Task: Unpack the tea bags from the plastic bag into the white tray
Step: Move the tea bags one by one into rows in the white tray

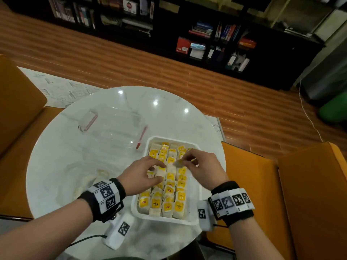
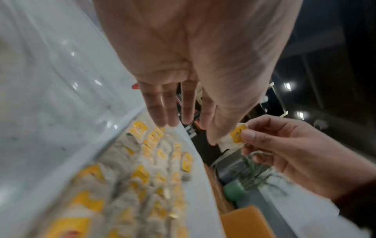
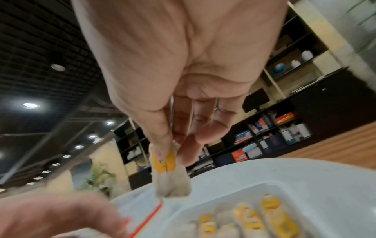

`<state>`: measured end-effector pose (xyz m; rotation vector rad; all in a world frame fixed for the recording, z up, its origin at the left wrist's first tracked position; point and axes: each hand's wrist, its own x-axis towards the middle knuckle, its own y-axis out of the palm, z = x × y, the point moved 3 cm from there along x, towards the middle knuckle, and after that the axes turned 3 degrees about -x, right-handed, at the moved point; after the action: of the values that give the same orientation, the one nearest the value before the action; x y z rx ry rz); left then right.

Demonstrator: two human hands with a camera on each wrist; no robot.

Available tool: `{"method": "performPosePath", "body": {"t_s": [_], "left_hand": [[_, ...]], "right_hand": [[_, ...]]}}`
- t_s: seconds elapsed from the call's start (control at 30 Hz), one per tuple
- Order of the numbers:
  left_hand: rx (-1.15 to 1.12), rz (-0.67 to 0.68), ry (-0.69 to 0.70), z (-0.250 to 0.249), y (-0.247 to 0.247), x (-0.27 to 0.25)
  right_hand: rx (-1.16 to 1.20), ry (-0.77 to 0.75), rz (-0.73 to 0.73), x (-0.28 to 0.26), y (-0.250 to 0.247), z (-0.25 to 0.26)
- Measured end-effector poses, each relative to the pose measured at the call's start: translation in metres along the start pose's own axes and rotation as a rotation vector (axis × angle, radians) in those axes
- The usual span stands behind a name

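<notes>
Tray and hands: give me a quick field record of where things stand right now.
tray: white, on the round table, packed with rows of tea bags
right hand: pinches one tea bag by its yellow tag, held above the tray
left hand: over the tray's middle rows, fingers spread; whether it touches the bags is unclear
plastic bag: clear with red zip strip, lying on the table behind the tray, looks empty
</notes>
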<state>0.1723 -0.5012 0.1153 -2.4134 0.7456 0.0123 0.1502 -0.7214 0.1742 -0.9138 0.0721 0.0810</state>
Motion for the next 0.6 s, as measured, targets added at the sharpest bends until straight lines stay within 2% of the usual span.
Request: {"method": "performPosePath", "body": {"t_s": [0.1, 0.2, 0.37, 0.43, 0.6], "left_hand": [[0.291, 0.049, -0.096, 0.027, 0.004, 0.003], [0.434, 0.096, -0.188, 0.046, 0.005, 0.001], [0.458, 0.14, -0.235, 0.059, 0.007, 0.0], [0.477, 0.146, -0.231, 0.06, 0.007, 0.001], [0.495, 0.162, -0.232, 0.058, 0.007, 0.002]], "right_hand": [[-0.053, 0.142, -0.103, 0.023, -0.011, -0.043], [-0.166, 0.201, -0.04, 0.042, -0.002, -0.077], [-0.408, 0.215, 0.305, 0.06, 0.029, -0.099], [-0.479, 0.233, 0.322, 0.069, 0.035, -0.101], [-0.586, 0.305, 0.229, 0.089, 0.041, -0.103]]}}
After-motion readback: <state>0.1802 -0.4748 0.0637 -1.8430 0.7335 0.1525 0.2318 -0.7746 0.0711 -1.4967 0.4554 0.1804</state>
